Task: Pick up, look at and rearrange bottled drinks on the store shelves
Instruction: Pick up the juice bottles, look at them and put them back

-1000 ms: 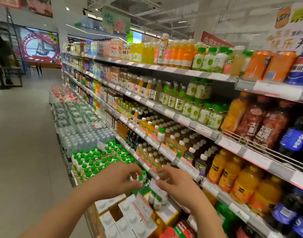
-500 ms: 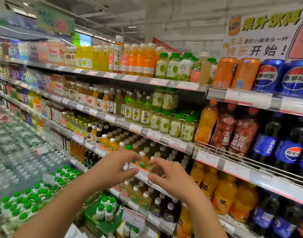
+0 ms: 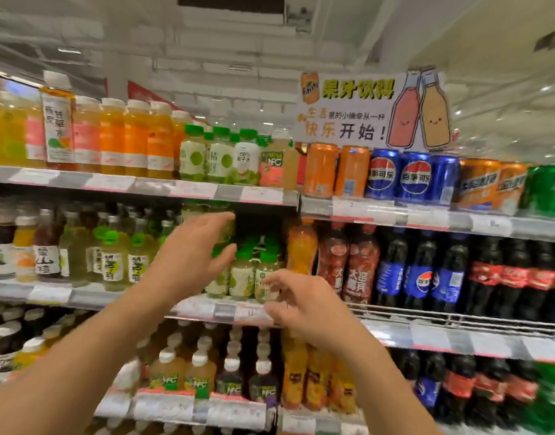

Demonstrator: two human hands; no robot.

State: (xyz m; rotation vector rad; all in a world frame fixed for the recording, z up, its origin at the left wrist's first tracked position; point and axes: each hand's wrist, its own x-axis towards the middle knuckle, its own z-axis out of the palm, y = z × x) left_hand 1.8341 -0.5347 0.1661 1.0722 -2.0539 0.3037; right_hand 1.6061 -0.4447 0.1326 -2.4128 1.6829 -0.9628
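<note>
Small pale-green juice bottles with green caps (image 3: 242, 271) stand in a cluster on the middle shelf (image 3: 229, 310), straight ahead. My left hand (image 3: 193, 255) is raised in front of their left side, fingers spread and curved, thumb near a green cap, holding nothing that I can see. My right hand (image 3: 296, 304) hovers lower, at the shelf's front edge, fingers apart, fingertips close to the rightmost green-capped bottle (image 3: 266, 277). Motion blur hides whether either hand touches a bottle.
The top shelf (image 3: 144, 185) carries orange and yellow juices, green-capped bottles and cans. Orange and red bottles (image 3: 301, 246) and dark cola bottles (image 3: 427, 271) stand to the right. NFC juices (image 3: 201, 372) fill the shelf below. A juice sign (image 3: 358, 111) hangs above.
My view has swung up and right along the shelves. Both hands have risen from the lower shelf to the middle shelf's green-capped bottles and have opened wider.
</note>
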